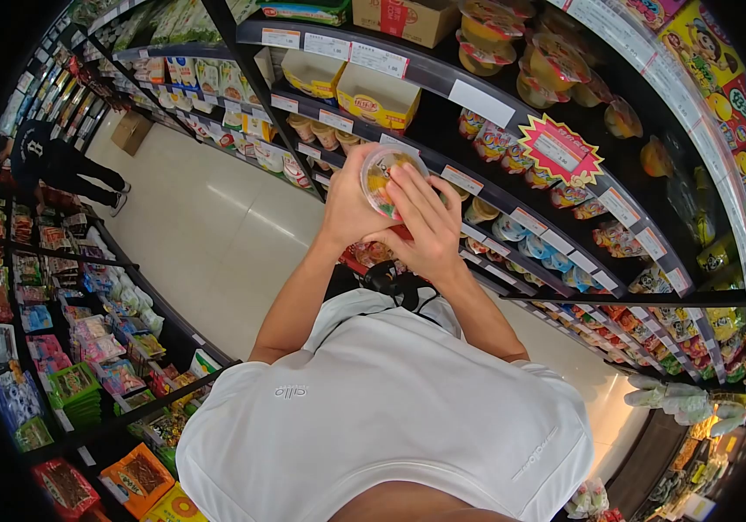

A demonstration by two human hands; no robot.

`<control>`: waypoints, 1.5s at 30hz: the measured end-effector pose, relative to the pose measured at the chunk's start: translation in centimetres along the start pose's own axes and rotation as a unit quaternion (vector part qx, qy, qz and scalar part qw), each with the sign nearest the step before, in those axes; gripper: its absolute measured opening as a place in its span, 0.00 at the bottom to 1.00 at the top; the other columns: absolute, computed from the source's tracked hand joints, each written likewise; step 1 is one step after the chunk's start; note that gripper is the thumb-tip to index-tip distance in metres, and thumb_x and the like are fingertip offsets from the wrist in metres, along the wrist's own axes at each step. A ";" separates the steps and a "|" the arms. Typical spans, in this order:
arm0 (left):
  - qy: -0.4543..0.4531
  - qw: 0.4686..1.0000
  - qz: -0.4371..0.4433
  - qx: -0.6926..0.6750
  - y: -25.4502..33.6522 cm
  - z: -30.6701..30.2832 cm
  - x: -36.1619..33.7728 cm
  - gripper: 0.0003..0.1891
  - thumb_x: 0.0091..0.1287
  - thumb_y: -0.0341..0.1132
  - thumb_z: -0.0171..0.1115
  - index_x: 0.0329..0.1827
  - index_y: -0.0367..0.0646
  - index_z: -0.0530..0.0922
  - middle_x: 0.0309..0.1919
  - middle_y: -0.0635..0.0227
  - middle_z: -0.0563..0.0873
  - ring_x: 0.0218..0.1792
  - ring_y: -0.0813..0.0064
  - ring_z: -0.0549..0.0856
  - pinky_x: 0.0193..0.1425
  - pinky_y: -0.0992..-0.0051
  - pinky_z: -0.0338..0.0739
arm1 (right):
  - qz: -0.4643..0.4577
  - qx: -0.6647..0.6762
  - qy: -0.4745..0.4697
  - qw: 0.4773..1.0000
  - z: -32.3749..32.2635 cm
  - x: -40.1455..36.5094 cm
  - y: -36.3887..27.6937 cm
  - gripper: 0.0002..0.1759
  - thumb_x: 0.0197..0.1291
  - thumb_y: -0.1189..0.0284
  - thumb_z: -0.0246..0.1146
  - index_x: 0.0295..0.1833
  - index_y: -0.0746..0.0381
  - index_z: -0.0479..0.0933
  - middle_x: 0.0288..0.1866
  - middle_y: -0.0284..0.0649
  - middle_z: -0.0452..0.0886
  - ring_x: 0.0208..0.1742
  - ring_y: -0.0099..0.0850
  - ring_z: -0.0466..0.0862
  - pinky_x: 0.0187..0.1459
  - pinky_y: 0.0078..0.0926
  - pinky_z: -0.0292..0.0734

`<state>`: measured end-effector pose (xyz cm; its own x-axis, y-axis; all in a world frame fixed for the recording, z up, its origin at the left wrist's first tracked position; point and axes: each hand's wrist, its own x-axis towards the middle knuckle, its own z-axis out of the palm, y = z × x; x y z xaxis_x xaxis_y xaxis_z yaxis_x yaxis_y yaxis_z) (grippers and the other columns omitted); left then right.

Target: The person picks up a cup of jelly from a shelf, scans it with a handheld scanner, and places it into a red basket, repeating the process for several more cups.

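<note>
A round clear cup [379, 180] with a pinkish rim and yellow, orange and green contents is held up between both hands, in front of the shelves. My left hand [347, 202] is wrapped round the cup's left side. On the other side, my right hand [425, 211] lies across the cup's top and right edge with its fingers pressed together. Something red shows beneath the hands, partly hidden by them. Similar clear cups [557, 63] stand on the upper shelf at the right.
Curved shelves [512, 204] with price labels run close beyond the hands. A red basket [367, 254] and black handles [394, 283] are below them. At the far left a person [42, 161] in dark clothes bends by low racks, near a cardboard box [131, 132].
</note>
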<state>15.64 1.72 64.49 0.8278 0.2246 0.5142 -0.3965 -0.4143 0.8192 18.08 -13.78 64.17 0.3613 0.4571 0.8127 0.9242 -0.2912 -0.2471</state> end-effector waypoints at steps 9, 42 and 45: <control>-0.008 1.000 0.022 0.014 1.0 0.3 0.1 0.40 0.41 0.37 0.83 0.58 0.39 0.72 0.46 0.57 0.88 0.47 0.58 0.89 0.51 0.65 0.83 | -0.005 -0.014 0.043 0.999 -0.3 -0.9 0.1 0.37 0.44 0.51 0.77 0.54 0.67 0.82 0.60 0.48 0.83 0.65 0.40 0.81 0.64 0.40 0.67; 0.004 1.000 0.001 -0.013 0.3 0.0 0.9 0.39 0.40 0.36 0.83 0.57 0.37 0.73 0.46 0.60 0.86 0.47 0.72 0.85 0.53 0.71 0.78 | -0.033 0.012 -0.090 0.995 -1.6 3.4 1.5 0.50 0.36 0.48 0.75 0.64 0.69 0.74 0.68 0.48 0.76 0.71 0.44 0.74 0.70 0.48 0.65; 0.007 1.000 0.006 -0.014 0.0 0.2 1.0 0.39 0.40 0.36 0.84 0.57 0.38 0.73 0.46 0.59 0.87 0.47 0.67 0.87 0.52 0.69 0.80 | -0.031 0.001 -0.080 0.996 -1.6 3.1 1.4 0.49 0.39 0.46 0.73 0.63 0.69 0.75 0.68 0.49 0.76 0.70 0.44 0.75 0.70 0.48 0.65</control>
<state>16.51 1.79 64.98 0.8169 0.2326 0.5278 -0.4174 -0.3929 0.8194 20.28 -14.12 67.25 0.3188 0.6025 0.7317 0.9455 -0.2563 -0.2009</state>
